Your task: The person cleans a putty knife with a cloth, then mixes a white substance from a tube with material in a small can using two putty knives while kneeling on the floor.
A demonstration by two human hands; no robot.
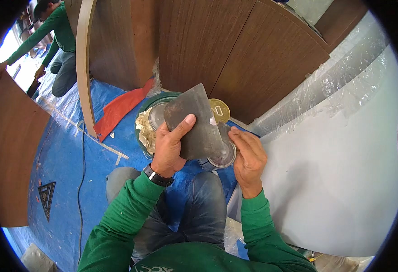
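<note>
My left hand [169,147] grips a flat dark grey plate [194,122], with the thumb on top and the other fingers underneath. It tilts in front of me, with a small whitish dab near its right edge. Beside that edge, my right hand [249,156] pinches a thin grey spreader blade [226,132], partly hidden by the fingers. Below both hands stands an open can [224,157] with a metal rim. A green bucket [138,136] holding a pale crumpled cloth [145,129] and a round can [157,115] sits beyond my left hand. A gold lid [219,110] shows behind the plate.
Brown wood-grain panels [199,41] stand ahead, and a curved panel [15,149] is at the left. Blue sheeting [63,177] covers the floor, with a black cable [82,190], a triangular square [47,199] and red cloth [124,111]. A white panel [330,190] lies right. A co-worker [58,45] kneels far left.
</note>
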